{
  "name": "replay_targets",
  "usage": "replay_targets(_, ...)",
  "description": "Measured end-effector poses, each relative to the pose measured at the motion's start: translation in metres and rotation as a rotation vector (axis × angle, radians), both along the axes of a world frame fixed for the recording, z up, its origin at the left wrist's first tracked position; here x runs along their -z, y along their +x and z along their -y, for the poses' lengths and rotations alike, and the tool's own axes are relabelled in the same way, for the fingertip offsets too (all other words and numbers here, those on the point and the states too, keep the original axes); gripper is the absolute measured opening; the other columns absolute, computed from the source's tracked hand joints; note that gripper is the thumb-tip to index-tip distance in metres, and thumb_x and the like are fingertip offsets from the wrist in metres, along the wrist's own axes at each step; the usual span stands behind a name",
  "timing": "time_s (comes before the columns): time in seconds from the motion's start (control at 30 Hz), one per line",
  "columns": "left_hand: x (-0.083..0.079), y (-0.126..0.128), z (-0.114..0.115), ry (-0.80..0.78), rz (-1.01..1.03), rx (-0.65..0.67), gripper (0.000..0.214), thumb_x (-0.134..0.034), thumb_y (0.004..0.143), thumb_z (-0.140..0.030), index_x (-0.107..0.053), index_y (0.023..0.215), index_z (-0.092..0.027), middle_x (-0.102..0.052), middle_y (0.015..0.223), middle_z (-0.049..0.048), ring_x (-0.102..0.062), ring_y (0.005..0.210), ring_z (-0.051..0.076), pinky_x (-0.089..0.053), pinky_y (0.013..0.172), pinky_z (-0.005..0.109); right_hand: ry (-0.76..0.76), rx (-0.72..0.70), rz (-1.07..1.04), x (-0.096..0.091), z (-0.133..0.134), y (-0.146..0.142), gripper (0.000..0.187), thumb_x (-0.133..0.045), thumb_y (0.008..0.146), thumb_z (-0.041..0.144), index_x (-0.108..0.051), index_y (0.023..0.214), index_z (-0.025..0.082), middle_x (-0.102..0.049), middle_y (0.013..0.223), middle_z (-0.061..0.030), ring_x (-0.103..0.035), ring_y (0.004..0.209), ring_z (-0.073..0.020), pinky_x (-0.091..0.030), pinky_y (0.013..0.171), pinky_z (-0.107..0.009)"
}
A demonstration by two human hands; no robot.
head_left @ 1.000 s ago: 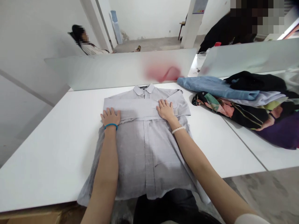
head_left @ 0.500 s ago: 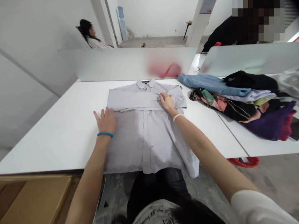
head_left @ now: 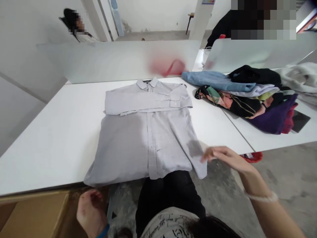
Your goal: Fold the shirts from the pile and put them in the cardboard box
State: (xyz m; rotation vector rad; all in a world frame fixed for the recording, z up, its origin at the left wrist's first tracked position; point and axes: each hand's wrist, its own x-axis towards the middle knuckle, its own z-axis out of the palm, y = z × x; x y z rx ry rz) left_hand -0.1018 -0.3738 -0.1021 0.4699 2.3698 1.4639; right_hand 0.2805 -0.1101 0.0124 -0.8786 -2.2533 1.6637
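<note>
A light grey button-up shirt [head_left: 126, 138] lies front up on the white table, collar at the far side. Its sleeves are folded across the chest, and the lower hem hangs slightly over the near edge. My left hand [head_left: 90, 210], wearing a blue band, is below the table edge near the shirt's left hem corner; its fingers are loosely curled and hold nothing visible. By the right hem corner is my right hand [head_left: 225, 157], with a pale beaded bracelet. Its blurred fingers reach forward, loosely bent; whether they touch the cloth I cannot tell.
A pile of clothes [head_left: 230, 96] lies on the right of the table [head_left: 56, 132], with a co-worker's hand [head_left: 262, 107] at it. A frosted divider [head_left: 111, 61] runs along the back. A cardboard box [head_left: 37, 211] stands below left, a red basket [head_left: 256, 157] below right.
Both hands have left the folded sleeves and come down toward me: the left below the table edge, the right to the right hem corner. The view has shifted slightly.
</note>
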Motion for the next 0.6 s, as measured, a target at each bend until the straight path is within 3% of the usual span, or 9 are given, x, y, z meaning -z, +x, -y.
replay_targets(0.07, 0.010, 0.001, -0.002, 0.196, 0.195, -0.139, 0.036, -0.050, 0.066, -0.061, -0.057, 0.085, -0.031, -0.067, 0.079, -0.0015, -0.065, 0.081, 0.024, -0.055, 0.068, 0.040, -0.115, 0.043, 0.102, 0.017, 0.026, 0.031, 0.047, -0.041, 0.092, 0.053, -0.063, 0.071, 0.017, -0.067, 0.074, -0.0075, -0.063, 0.074, -0.0196, -0.050, 0.073, -0.033)
replay_targets(0.13, 0.013, 0.001, -0.009, 0.358, 0.393, -0.180, 0.038, -0.064, 0.057, -0.060, -0.058, 0.080, -0.030, -0.068, 0.088, -0.0037, -0.063, 0.095, 0.021, -0.054, 0.080, 0.034, -0.093, 0.222, 0.202, 0.044, 0.047, 0.047, 0.044, -0.045, 0.089, 0.056, -0.060, 0.072, 0.018, -0.065, 0.076, -0.0068, -0.061, 0.076, -0.0195, -0.050, 0.075, -0.033)
replay_targets(0.2, 0.014, 0.000, -0.018, 0.395, 0.470, -0.140, 0.039, -0.070, 0.054, -0.058, -0.062, 0.081, -0.030, -0.069, 0.096, -0.0040, -0.059, 0.109, 0.020, -0.049, 0.093, 0.032, -0.048, 0.453, 0.191, 0.072, 0.062, 0.048, 0.041, -0.054, 0.082, 0.059, -0.061, 0.090, 0.020, -0.065, 0.098, -0.0101, -0.061, 0.094, -0.0239, -0.049, 0.085, -0.037)
replay_targets(0.3, 0.014, -0.004, -0.029, 0.315, 0.526, -0.059, 0.039, -0.076, 0.049, -0.052, -0.064, 0.074, -0.025, -0.071, 0.093, 0.0003, -0.057, 0.114, 0.024, -0.045, 0.100, 0.035, -0.130, 0.620, -0.009, 0.102, 0.072, 0.036, 0.066, -0.063, 0.073, 0.063, -0.049, 0.125, 0.024, -0.049, 0.134, -0.0134, -0.048, 0.122, -0.0282, -0.042, 0.099, -0.042)
replay_targets(0.43, 0.015, -0.010, -0.033, 0.299, 0.572, -0.084, 0.039, -0.080, 0.042, -0.040, -0.067, 0.076, -0.026, -0.071, 0.101, -0.0005, -0.053, 0.120, 0.025, -0.041, 0.104, 0.033, -0.300, 0.433, -0.168, 0.103, 0.067, 0.023, 0.068, -0.062, 0.076, 0.061, -0.049, 0.130, 0.022, -0.055, 0.129, -0.0123, -0.052, 0.118, -0.0274, -0.040, 0.101, -0.041)
replay_targets(0.6, 0.017, -0.009, -0.021, 0.291, 0.590, -0.104, 0.044, -0.070, 0.054, -0.051, -0.065, 0.096, -0.044, -0.066, 0.118, -0.0090, -0.032, 0.136, 0.022, -0.039, 0.105, 0.034, -0.255, 0.230, -0.050, 0.086, 0.058, 0.012, 0.044, -0.055, 0.085, 0.054, -0.068, 0.100, 0.015, -0.069, 0.101, -0.0080, -0.061, 0.095, -0.0240, -0.045, 0.089, -0.035)
